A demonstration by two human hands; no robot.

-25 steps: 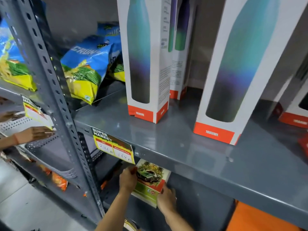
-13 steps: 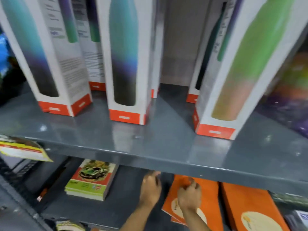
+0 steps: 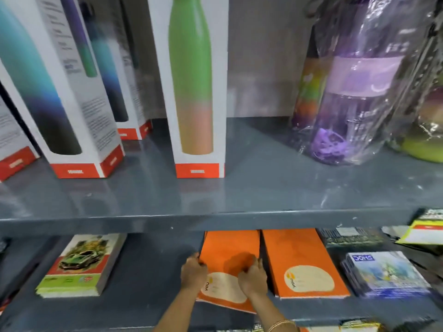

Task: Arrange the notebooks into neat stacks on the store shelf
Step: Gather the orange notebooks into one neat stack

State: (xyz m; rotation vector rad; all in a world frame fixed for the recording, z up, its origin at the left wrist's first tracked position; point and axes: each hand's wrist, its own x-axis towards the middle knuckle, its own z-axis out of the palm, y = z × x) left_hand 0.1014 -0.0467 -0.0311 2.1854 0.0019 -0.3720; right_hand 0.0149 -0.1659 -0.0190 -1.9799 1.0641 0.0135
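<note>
Head view: left hand (image 3: 193,271) and right hand (image 3: 253,274), fingers curled, grip opposite edges of orange notebook stack (image 3: 229,250) on lower shelf (image 3: 148,271), 6 o'clock; second orange stack (image 3: 299,257) just beside, 3 o'clock side.

An orange notebook stack (image 3: 229,250) lies askew on the lower shelf (image 3: 148,271). A second orange stack (image 3: 297,255) lies just beside it. A car-cover stack (image 3: 81,264) lies well apart.

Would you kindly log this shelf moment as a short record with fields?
lower shelf, left: car-cover notebook stack
lower shelf, middle: two orange notebook stacks side by side, left orange stack skewed, right orange stack tidy
lower shelf, right: blue notebooks
left hand: gripping the skewed stack's left edge
right hand: pressing on its cover
upper shelf: boxed bottles, wrapped purple bottle
</note>
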